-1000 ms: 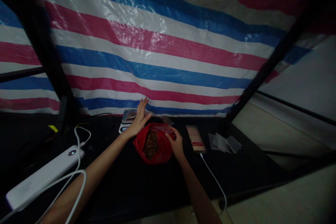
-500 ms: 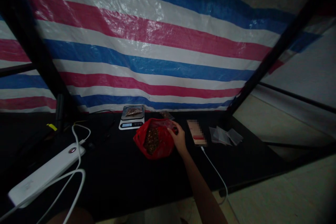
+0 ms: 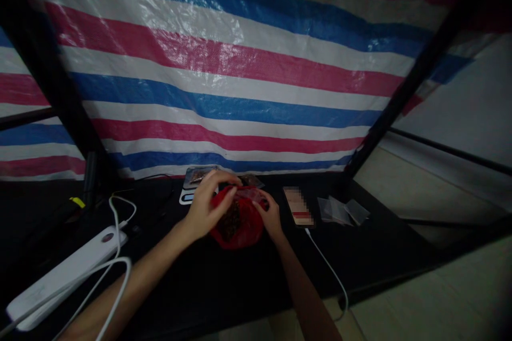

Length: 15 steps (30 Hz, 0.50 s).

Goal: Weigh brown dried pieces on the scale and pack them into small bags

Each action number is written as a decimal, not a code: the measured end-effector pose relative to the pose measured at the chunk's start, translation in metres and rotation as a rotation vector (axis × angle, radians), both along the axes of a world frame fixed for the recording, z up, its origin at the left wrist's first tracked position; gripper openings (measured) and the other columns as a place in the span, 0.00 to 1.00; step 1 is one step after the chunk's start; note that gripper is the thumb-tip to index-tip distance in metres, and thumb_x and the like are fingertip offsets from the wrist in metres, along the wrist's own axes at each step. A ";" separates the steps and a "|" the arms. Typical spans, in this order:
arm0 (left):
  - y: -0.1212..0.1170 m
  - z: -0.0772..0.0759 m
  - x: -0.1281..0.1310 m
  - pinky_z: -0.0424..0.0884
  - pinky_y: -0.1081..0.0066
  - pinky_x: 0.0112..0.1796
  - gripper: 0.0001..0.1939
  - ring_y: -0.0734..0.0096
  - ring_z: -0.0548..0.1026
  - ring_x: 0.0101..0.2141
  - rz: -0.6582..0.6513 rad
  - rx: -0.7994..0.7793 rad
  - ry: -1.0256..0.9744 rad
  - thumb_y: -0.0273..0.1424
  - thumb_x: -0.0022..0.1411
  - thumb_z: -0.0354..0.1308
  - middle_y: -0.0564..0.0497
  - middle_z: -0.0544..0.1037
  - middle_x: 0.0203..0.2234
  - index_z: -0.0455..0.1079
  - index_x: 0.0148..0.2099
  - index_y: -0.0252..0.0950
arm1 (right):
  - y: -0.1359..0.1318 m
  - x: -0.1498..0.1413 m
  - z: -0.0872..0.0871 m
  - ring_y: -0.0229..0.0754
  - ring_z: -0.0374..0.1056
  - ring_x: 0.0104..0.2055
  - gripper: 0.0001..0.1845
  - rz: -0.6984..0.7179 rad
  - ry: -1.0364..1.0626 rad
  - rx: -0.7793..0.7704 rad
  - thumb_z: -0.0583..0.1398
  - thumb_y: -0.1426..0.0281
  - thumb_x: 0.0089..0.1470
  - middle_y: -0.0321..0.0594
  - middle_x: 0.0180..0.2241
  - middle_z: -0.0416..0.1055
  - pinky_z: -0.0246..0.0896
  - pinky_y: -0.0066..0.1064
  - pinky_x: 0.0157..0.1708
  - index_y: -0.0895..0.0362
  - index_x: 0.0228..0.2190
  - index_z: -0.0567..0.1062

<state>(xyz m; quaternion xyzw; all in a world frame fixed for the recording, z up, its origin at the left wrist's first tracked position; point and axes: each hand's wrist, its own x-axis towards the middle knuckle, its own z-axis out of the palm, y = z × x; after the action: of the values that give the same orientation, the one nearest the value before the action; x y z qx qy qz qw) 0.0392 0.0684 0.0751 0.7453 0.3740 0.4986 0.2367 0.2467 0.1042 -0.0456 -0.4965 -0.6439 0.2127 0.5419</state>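
A red bag (image 3: 250,233) sits on the black desk (image 3: 224,290), near the middle, with its mouth open and facing up. Lots of little brown bits (image 3: 229,224) are inside it. Some clear plastic (image 3: 251,193) is at the far side of the bag's mouth.

The left hand (image 3: 204,205) bends over the left side of the red bag. Its thumb and fingers curve with a gap between them, and I cannot tell if the tips pinch anything. The right hand (image 3: 272,216) is at the right edge of the bag, and its thumb and finger pinch the clear plastic.

Behind the left hand is a small white scale (image 3: 186,197), partly hidden, with a little packet (image 3: 197,176) on top. Another small packet (image 3: 253,181) lies just behind the red bag.

To the right is a phone (image 3: 298,206) with a white cord (image 3: 330,269) plugged in. Next to it lie some flat, see-through bags (image 3: 340,210). On the left is a long white block (image 3: 66,279) with white wires. A shiny sheet (image 3: 240,85) with red, white and blue stripes hangs behind the desk.
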 end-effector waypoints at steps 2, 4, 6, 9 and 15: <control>0.034 0.002 0.003 0.59 0.60 0.47 0.11 0.62 0.65 0.43 -0.012 0.077 0.326 0.33 0.58 0.48 0.48 0.71 0.39 0.67 0.42 0.37 | 0.001 0.000 0.000 0.43 0.66 0.39 0.19 -0.002 0.011 -0.002 0.59 0.67 0.44 0.42 0.40 0.71 0.62 0.36 0.38 0.55 0.41 0.70; 0.074 -0.005 0.003 0.58 0.60 0.47 0.10 0.61 0.65 0.44 0.033 0.105 0.684 0.29 0.58 0.47 0.45 0.71 0.38 0.68 0.40 0.35 | 0.001 0.001 0.001 0.43 0.66 0.38 0.19 -0.001 0.022 -0.015 0.59 0.67 0.44 0.42 0.40 0.71 0.62 0.35 0.37 0.55 0.41 0.70; 0.109 -0.018 0.002 0.57 0.61 0.48 0.09 0.59 0.64 0.47 0.130 0.015 0.910 0.26 0.57 0.49 0.42 0.70 0.40 0.68 0.39 0.33 | 0.001 0.001 0.002 0.43 0.66 0.38 0.19 -0.002 0.037 -0.028 0.59 0.67 0.44 0.42 0.40 0.71 0.62 0.35 0.36 0.55 0.41 0.69; 0.141 -0.038 0.003 0.62 0.62 0.45 0.07 0.60 0.67 0.44 0.184 -0.067 0.960 0.26 0.56 0.51 0.39 0.71 0.37 0.69 0.36 0.30 | 0.001 0.001 0.004 0.43 0.66 0.38 0.19 -0.006 0.065 -0.041 0.59 0.67 0.44 0.43 0.40 0.71 0.63 0.34 0.34 0.56 0.41 0.69; 0.159 -0.059 0.022 0.68 0.61 0.39 0.16 0.66 0.69 0.40 0.215 -0.141 0.956 0.34 0.59 0.51 0.46 0.68 0.43 0.62 0.48 0.32 | 0.001 -0.001 0.004 0.43 0.66 0.41 0.18 0.011 0.076 -0.038 0.58 0.68 0.45 0.41 0.41 0.70 0.62 0.34 0.38 0.55 0.42 0.69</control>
<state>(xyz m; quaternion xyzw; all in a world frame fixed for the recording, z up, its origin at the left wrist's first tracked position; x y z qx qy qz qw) 0.0609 0.2276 0.0161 0.8299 0.5484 0.0960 0.0354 0.2453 0.1051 -0.0417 -0.4947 -0.6214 0.2466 0.5553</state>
